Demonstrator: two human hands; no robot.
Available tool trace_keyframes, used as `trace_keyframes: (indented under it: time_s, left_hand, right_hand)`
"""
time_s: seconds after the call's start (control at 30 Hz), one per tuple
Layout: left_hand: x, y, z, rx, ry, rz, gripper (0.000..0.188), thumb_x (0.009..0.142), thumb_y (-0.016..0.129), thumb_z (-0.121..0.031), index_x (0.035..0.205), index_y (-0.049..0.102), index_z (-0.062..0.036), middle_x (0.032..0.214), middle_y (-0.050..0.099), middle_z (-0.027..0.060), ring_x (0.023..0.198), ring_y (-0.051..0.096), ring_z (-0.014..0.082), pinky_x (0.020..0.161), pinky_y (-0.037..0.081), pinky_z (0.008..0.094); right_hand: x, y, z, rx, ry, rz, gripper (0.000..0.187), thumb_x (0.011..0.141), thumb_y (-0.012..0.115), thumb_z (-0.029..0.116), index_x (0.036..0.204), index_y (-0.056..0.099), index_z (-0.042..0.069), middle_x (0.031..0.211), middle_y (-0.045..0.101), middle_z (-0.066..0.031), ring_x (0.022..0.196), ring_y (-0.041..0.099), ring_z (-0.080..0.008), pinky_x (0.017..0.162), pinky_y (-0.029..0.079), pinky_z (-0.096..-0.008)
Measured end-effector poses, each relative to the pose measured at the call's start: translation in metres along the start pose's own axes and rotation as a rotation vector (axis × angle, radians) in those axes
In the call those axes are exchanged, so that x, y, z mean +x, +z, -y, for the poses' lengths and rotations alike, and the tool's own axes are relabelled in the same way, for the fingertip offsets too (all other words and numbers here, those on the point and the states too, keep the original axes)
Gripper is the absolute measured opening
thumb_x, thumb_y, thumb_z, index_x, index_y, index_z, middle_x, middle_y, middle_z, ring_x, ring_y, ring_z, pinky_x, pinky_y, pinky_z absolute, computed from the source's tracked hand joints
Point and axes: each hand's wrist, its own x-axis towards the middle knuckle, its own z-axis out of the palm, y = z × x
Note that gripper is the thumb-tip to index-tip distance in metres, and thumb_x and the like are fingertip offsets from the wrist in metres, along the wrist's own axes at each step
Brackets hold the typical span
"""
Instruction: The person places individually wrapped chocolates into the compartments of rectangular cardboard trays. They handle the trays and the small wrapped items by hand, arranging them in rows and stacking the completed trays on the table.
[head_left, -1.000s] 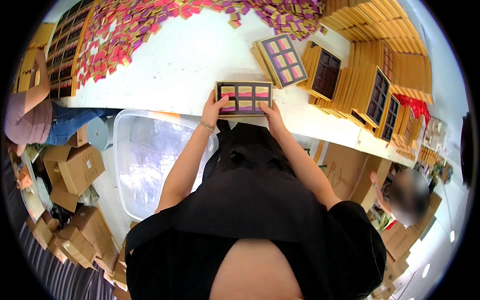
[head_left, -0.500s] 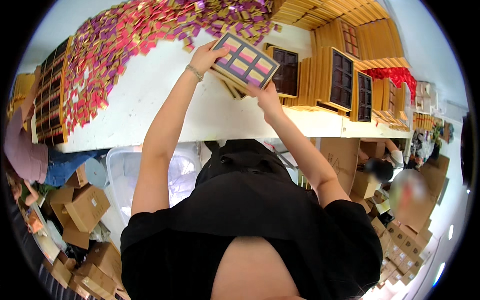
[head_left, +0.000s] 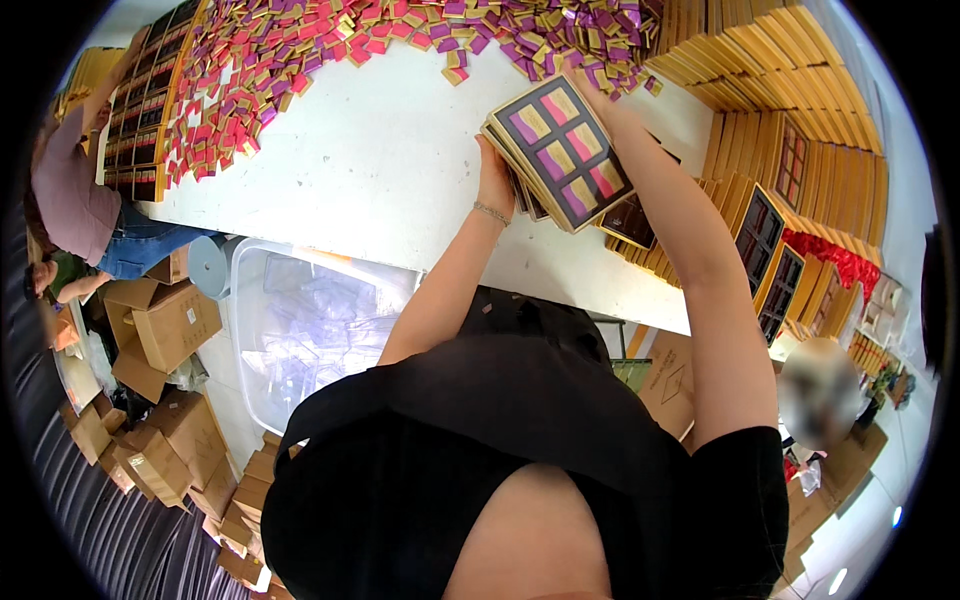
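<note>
A shallow gold-edged box [head_left: 566, 150] with a dark divider has six compartments, holding pink-and-gold and purple-and-gold wrapped pieces. It is tilted at the top of what looks like a small stack of boxes above the white table. Closed round the stack's left side is my left hand [head_left: 493, 178], its fingers partly hidden underneath. My right hand [head_left: 600, 100] is at the box's far right edge, close to the heap of wrapped pieces [head_left: 570, 40]. Its fingers are blurred, so I cannot tell whether they grip anything. Partly behind my right forearm lies a dark compartment tray [head_left: 630, 220].
Gold-edged boxes [head_left: 790, 60] stand in stacks on the right, with dark trays [head_left: 760, 228] leaning nearby. A clear plastic tub [head_left: 330, 330] sits below the white table [head_left: 350, 150]. On the left, another person [head_left: 75, 180] stands by filled boxes [head_left: 150, 95]. Cardboard cartons [head_left: 175, 315] crowd the floor.
My view has turned, and the box now sits further right and tilts more. My right hand has shifted from its near right corner to its far right edge. My left hand keeps hold.
</note>
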Motion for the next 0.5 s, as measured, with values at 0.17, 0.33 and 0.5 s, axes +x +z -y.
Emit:
trace_keyframes:
  time_s: [0.17, 0.33, 0.5]
  left_hand:
    - [0.003, 0.009, -0.007, -0.124, -0.105, -0.104, 0.082, 0.088, 0.026, -0.076, 0.143, 0.037, -0.0156, 0.143, 0.044, 0.0060, 0.132, 0.041, 0.0249, 0.108, 0.034, 0.0425]
    - [0.000, 0.056, -0.068, -0.078, -0.165, -0.020, 0.089, 0.084, 0.020, -0.081, 0.141, 0.041, -0.0144, 0.135, 0.052, 0.0100, 0.123, 0.052, 0.0281, 0.100, 0.045, 0.0449]
    - [0.020, 0.182, -0.138, 0.063, -0.252, 0.449, 0.091, 0.085, 0.019, -0.080, 0.140, 0.042, -0.0110, 0.135, 0.052, 0.0121, 0.121, 0.054, 0.0286, 0.099, 0.047, 0.0450]
  right_hand:
    - [-0.021, 0.028, -0.007, -0.046, -0.140, 0.214, 0.086, 0.086, 0.042, 0.074, 0.127, 0.056, 0.000, 0.112, 0.066, -0.0150, 0.092, 0.066, -0.0173, 0.065, 0.055, -0.0334]
    - [-0.096, 0.062, 0.029, 0.004, -0.212, 0.217, 0.069, 0.094, 0.044, 0.059, 0.128, 0.057, 0.000, 0.124, 0.062, -0.0109, 0.117, 0.058, -0.0221, 0.094, 0.048, -0.0403]
    - [-0.239, 0.043, 0.092, -0.081, -0.557, 0.086, 0.067, 0.094, 0.045, 0.058, 0.128, 0.056, 0.001, 0.124, 0.062, -0.0109, 0.118, 0.057, -0.0216, 0.096, 0.047, -0.0398]
